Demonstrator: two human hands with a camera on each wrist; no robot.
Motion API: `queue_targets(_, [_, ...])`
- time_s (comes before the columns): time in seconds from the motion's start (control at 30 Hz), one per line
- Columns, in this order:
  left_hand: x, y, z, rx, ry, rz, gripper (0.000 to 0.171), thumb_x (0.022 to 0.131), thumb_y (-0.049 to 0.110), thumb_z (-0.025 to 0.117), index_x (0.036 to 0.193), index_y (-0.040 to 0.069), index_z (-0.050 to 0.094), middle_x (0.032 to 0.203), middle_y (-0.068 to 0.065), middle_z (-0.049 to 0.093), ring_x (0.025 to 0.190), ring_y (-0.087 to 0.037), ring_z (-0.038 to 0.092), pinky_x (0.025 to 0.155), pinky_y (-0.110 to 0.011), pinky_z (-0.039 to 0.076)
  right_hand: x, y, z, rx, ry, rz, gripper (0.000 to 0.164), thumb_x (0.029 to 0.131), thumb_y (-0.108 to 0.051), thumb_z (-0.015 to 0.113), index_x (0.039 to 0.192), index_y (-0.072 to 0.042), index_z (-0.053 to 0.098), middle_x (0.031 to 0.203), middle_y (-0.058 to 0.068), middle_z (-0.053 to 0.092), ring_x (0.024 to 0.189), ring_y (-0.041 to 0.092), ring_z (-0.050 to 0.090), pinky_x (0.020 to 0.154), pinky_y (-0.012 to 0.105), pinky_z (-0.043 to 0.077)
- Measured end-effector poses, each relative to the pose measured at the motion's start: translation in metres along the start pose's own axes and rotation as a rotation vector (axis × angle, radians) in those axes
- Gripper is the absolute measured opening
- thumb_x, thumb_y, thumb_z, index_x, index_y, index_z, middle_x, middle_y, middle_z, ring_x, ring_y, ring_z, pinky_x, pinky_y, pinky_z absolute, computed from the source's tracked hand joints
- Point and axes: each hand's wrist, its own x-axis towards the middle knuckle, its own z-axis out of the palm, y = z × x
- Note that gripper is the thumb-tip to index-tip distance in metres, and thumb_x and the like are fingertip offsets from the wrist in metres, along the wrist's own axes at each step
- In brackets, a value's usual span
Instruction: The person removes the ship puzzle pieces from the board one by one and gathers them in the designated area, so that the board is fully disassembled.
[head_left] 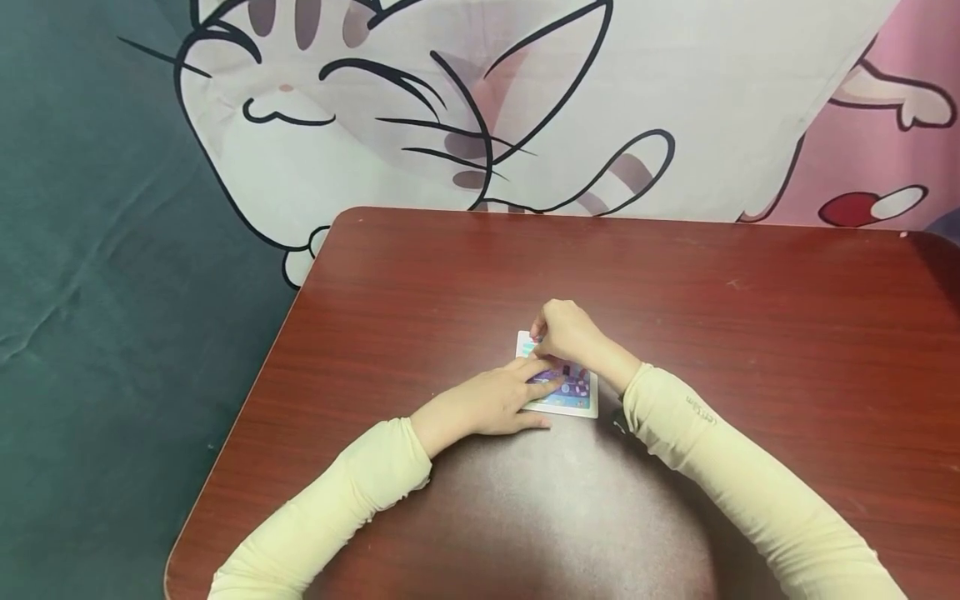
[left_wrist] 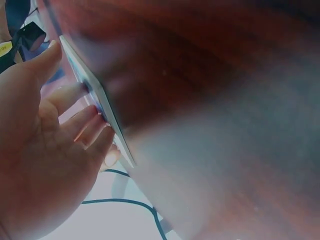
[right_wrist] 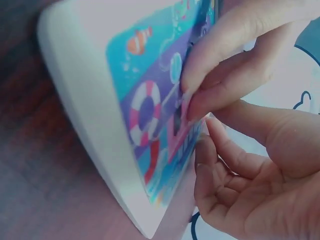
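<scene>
A flat, white-bordered picture board (head_left: 576, 398) with rounded corners lies on the table. In the right wrist view the board (right_wrist: 85, 75) shows a blue and purple sea scene with an orange fish and a striped life ring. My left hand (head_left: 495, 398) rests over its left part, fingers spread and fairly straight, fingertips on the print. At the far left corner my right hand (head_left: 570, 335) bends over the board with curled fingers, thumb and index finger pinching at its far edge. A speck of red shows by those fingertips; the pinched spot is mostly hidden.
Beneath lies a reddish-brown wooden table (head_left: 420, 292) with rounded corners. A cloth printed with a cartoon cat (head_left: 315, 167) hangs behind its far edge. Dark green fabric (head_left: 97, 292) fills the left side. Pale sleeves (head_left: 337, 500) cover both forearms.
</scene>
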Motion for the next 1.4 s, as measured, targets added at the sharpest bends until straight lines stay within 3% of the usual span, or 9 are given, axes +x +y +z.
queue_targets(0.3, [0.001, -0.001, -0.003, -0.055, -0.014, -0.04, 0.059, 0.093, 0.045, 0.051, 0.145, 0.022, 0.035, 0.155, -0.003, 0.019, 0.141, -0.021, 0.019, 0.109, -0.038, 0.03, 0.008, -0.004, -0.009, -0.066, -0.081, -0.024, 0.019, 0.065, -0.009, 0.078, 0.08, -0.003, 0.069, 0.075, 0.005, 0.068, 0.07, 0.018, 0.058, 0.073, 0.033, 0.05])
queue_targets(0.53, [0.005, 0.001, -0.002, -0.047, -0.034, -0.06, 0.058, 0.094, 0.044, 0.05, 0.146, 0.024, 0.034, 0.156, -0.002, 0.018, 0.141, -0.021, 0.02, 0.107, -0.039, 0.033, 0.008, -0.002, -0.013, -0.039, -0.107, -0.018, 0.018, 0.063, -0.009, 0.078, 0.078, -0.004, 0.068, 0.072, 0.002, 0.066, 0.069, 0.017, 0.056, 0.069, 0.03, 0.049])
queue_targets(0.73, [0.006, 0.002, -0.002, -0.037, -0.032, -0.059, 0.057, 0.093, 0.044, 0.051, 0.144, 0.023, 0.036, 0.155, -0.003, 0.018, 0.14, -0.02, 0.022, 0.104, -0.038, 0.037, 0.008, 0.0, -0.014, 0.005, -0.109, -0.052, 0.018, 0.064, -0.007, 0.078, 0.079, -0.003, 0.068, 0.075, 0.004, 0.066, 0.075, 0.019, 0.059, 0.074, 0.034, 0.05])
queue_targets(0.93, [0.004, 0.003, -0.002, -0.089, -0.048, -0.076, 0.057, 0.094, 0.042, 0.051, 0.146, 0.023, 0.034, 0.156, -0.006, 0.012, 0.141, -0.023, 0.02, 0.108, -0.038, 0.031, 0.009, 0.002, -0.013, 0.0, -0.114, -0.05, 0.018, 0.065, -0.007, 0.078, 0.08, -0.004, 0.069, 0.075, 0.003, 0.065, 0.074, 0.018, 0.058, 0.073, 0.031, 0.049])
queue_targets(1.07, [0.005, 0.003, -0.002, -0.075, -0.038, -0.073, 0.056, 0.093, 0.041, 0.052, 0.144, 0.022, 0.037, 0.156, -0.007, 0.014, 0.14, -0.023, 0.021, 0.109, -0.037, 0.03, 0.01, 0.003, -0.012, -0.002, -0.118, -0.047, 0.017, 0.065, -0.007, 0.078, 0.079, -0.004, 0.069, 0.073, 0.002, 0.065, 0.073, 0.017, 0.057, 0.071, 0.03, 0.048])
queue_targets(1.4, [0.006, 0.006, -0.004, -0.046, -0.048, -0.079, 0.057, 0.093, 0.04, 0.053, 0.144, 0.02, 0.037, 0.155, -0.008, 0.017, 0.14, -0.022, 0.022, 0.109, -0.035, 0.03, 0.009, 0.006, -0.01, -0.052, -0.065, -0.152, 0.018, 0.065, -0.009, 0.08, 0.078, -0.006, 0.067, 0.069, 0.0, 0.063, 0.068, 0.014, 0.055, 0.068, 0.028, 0.046])
